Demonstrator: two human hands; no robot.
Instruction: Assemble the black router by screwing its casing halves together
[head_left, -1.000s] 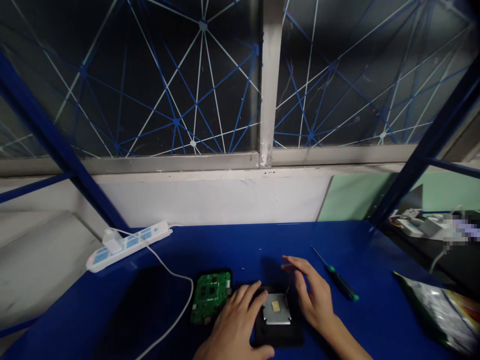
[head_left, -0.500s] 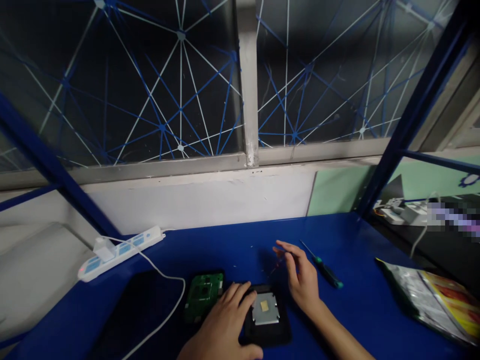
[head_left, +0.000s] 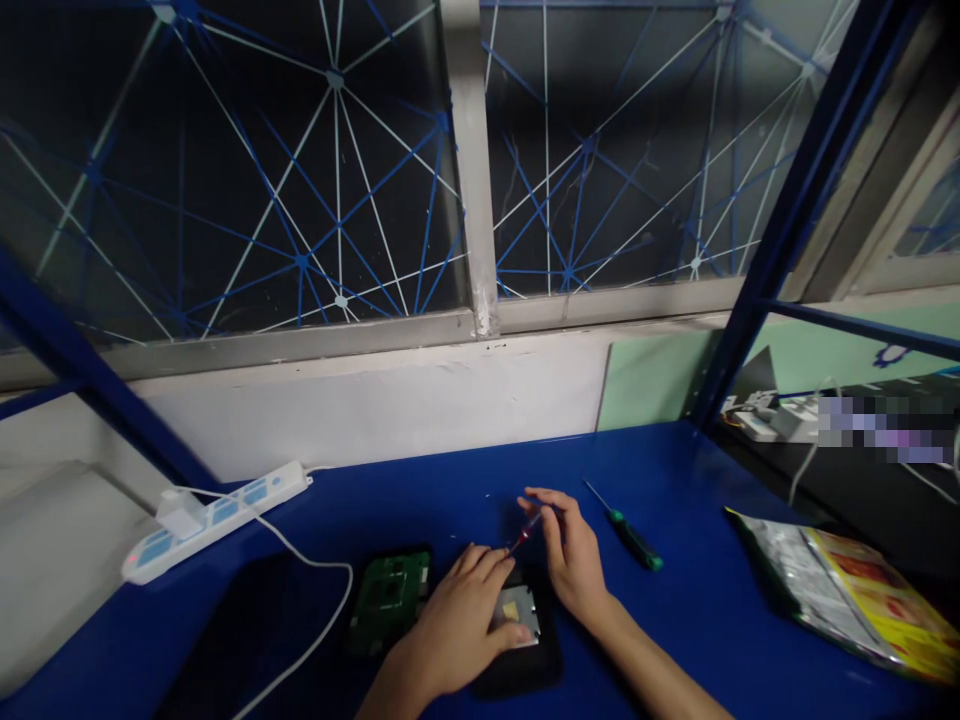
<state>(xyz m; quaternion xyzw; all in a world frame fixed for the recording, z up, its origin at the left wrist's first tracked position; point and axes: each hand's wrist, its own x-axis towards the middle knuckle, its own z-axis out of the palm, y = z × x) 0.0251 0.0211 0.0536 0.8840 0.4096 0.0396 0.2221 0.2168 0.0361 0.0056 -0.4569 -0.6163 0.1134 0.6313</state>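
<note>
My left hand (head_left: 461,615) lies with its fingers stretched over the left part of a black device (head_left: 550,655). Its thumb rests on the device's silver metal plate (head_left: 529,612), which has a small tan square at its middle. In my right hand (head_left: 576,550) is a slim screwdriver (head_left: 529,527) with a reddish handle, held slanting between the fingers. The screwdriver's lower end points down by my left fingertips; whether it touches a screw I cannot tell. A green circuit board (head_left: 391,592) lies left of my left hand.
A second screwdriver (head_left: 634,540), green and black, lies to the right. Beyond it is a silver and yellow packet (head_left: 847,590). A white power strip (head_left: 217,520) stands at the left, its white cable (head_left: 341,600) looping across the blue table (head_left: 420,480). A window and wall rise behind.
My left hand has shifted over the device, its thumb now on the metal plate. My right hand has brought the screwdriver down toward my left fingertips. The view has turned slightly right.
</note>
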